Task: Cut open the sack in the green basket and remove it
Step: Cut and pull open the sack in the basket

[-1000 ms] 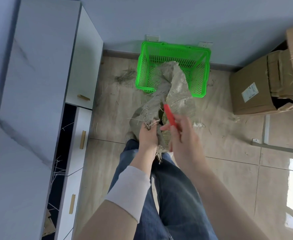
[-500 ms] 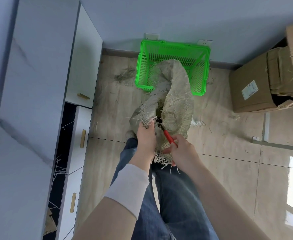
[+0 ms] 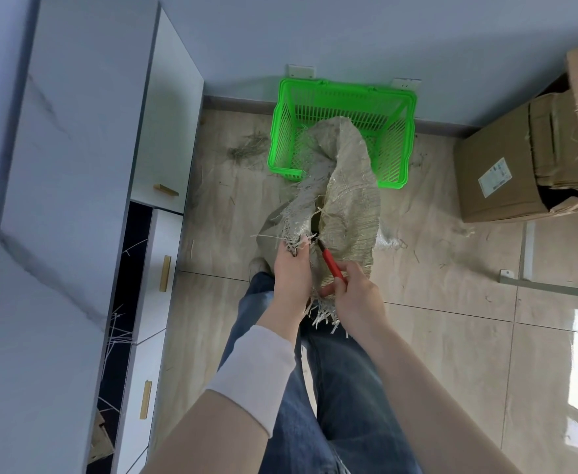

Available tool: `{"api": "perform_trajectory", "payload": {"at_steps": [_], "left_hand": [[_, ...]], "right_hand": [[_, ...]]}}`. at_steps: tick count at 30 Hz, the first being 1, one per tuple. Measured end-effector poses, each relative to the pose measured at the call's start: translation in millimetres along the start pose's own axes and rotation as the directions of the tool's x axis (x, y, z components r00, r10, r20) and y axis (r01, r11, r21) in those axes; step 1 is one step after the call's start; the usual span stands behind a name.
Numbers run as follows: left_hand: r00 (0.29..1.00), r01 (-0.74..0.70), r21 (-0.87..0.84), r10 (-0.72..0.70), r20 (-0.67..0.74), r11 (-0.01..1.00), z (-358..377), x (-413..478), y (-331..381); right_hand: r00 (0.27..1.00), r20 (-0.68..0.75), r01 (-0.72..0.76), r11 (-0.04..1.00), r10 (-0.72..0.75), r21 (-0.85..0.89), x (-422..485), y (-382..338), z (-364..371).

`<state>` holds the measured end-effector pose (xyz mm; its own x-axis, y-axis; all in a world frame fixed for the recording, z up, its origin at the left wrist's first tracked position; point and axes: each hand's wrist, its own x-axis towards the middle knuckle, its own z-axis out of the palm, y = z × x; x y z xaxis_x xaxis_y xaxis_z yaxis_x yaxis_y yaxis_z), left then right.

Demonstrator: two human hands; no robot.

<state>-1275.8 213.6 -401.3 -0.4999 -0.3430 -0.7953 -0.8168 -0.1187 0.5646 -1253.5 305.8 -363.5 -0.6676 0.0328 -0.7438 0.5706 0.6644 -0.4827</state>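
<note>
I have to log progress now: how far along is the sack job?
Done: the sack's near end is frayed and slit open. In hand: the left hand grips the frayed edge while the right hand holds a red-handled cutter, its tip at the slit. Left: the sack's far end lies in the basket, so the cut likely needs finishing and the sack lifting out.

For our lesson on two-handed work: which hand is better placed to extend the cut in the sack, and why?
Right. The right hand holds the red-handled cutter, its tip at the frayed opening of the sack. The left hand grips the frayed edge, so it likely serves best holding the fabric.
</note>
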Motion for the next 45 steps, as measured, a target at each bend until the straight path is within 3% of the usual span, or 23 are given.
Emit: {"api": "perform_trajectory", "payload": {"at_steps": [15,21,28,32,41,45], "left_hand": [[0.999,-0.03,-0.013,0.03,0.014,0.999,-4.5,1.2,3.5],[0.999,0.007,-0.062,-0.004,0.037,0.998,-5.0,3.0,2.0],[0.999,0.041,-0.106,-0.042,-0.007,0.994,-2.8,7.7,2.5],[0.999,-0.016,-0.064,0.013,-0.052,0.998,-4.7,10.0,6.1],[0.999,-0.041,-0.168,0.043,0.013,0.985,18.7,27.9,10.0],[0.983,-0.095,-0.107,0.11,0.144,0.99,43.0,33.1,16.9]], "right_hand": [[0.996,0.091,-0.009,0.998,0.015,-0.067,7.6,-13.2,-1.1],[0.986,0.141,-0.084,0.994,0.093,-0.067,16.0,-14.9,-6.8],[1.0,-0.007,0.011,1.0,-0.011,-0.007,14.0,-12.8,1.1],[0.998,-0.015,0.063,0.998,-0.063,0.004,8.2,-8.3,3.9],[0.989,-0.106,0.116,0.983,-0.102,0.14,3.6,-5.4,-3.1],[0.976,-0.197,0.123,0.983,-0.095,0.138,15.1,-14.3,-8.5]]}}
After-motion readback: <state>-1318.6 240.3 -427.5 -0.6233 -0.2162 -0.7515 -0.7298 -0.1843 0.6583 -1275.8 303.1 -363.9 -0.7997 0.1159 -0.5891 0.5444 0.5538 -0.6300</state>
